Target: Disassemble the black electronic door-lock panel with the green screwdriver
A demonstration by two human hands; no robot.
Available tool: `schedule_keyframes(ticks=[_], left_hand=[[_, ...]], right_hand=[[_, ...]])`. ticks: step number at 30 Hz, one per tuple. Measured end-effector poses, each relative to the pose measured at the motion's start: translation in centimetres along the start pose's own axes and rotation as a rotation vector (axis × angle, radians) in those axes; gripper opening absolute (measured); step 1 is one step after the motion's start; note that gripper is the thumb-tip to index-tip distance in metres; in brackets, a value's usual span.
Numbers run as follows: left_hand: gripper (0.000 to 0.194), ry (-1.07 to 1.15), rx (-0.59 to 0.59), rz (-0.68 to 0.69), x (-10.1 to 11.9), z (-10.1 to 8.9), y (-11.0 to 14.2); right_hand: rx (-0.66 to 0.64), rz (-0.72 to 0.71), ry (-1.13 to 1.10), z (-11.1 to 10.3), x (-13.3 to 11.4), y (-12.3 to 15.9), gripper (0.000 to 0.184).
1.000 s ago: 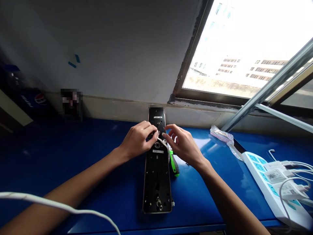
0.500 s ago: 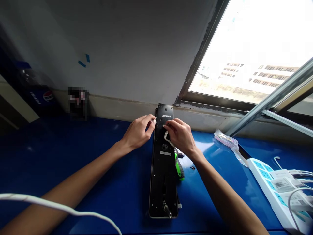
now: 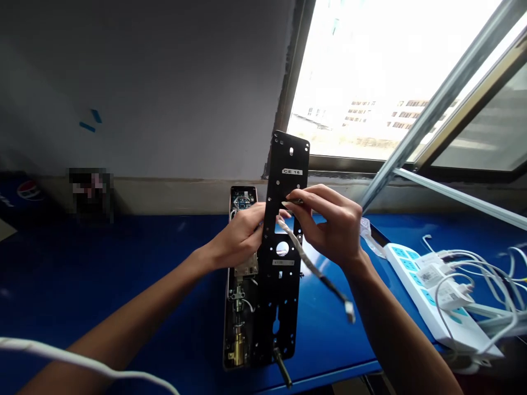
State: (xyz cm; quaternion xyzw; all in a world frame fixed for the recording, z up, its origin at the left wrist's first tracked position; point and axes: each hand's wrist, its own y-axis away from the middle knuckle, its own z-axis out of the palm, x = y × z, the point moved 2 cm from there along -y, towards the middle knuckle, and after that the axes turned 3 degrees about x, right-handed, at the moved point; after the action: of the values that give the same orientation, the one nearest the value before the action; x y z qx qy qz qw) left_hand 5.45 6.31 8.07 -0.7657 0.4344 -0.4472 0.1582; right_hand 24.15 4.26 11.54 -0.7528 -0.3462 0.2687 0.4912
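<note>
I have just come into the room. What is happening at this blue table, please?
Someone is handling a black plate with holes, held at an angle and partly hiding a long open case on the table. The left hand is at the plate's left edge, partly behind it. The right hand is in front, its fingertips close to something small and dark that I cannot make out. A pale cable hangs in front of the plate, its plug unconnected.

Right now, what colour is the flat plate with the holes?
The plate is black; it shows best in the head view.
</note>
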Motion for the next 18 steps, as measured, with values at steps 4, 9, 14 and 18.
schedule_keyframes(ticks=[4, 9, 14, 18], left_hand=[[0.045, 0.014, 0.028, -0.115, 0.5, 1.6, -1.5], [0.055, -0.183, 0.228, -0.319, -0.4, 1.6, -1.6], [0.047, -0.385, 0.173, -0.234, -0.5, 1.8, -1.6], [0.046, -0.504, 0.162, -0.237, -0.8, 2.5, -2.3]], right_hand=[[0.027, -0.034, 0.054, -3.1, 1.1, 0.3, 0.012], [-0.002, -0.007, 0.055, -6.6, 3.3, 1.0, 0.016], [-0.063, 0.044, 0.019, -7.5, 5.7, 2.6, 0.015], [-0.110, 0.106, -0.011, -6.6, 7.2, 4.4, 0.011]])
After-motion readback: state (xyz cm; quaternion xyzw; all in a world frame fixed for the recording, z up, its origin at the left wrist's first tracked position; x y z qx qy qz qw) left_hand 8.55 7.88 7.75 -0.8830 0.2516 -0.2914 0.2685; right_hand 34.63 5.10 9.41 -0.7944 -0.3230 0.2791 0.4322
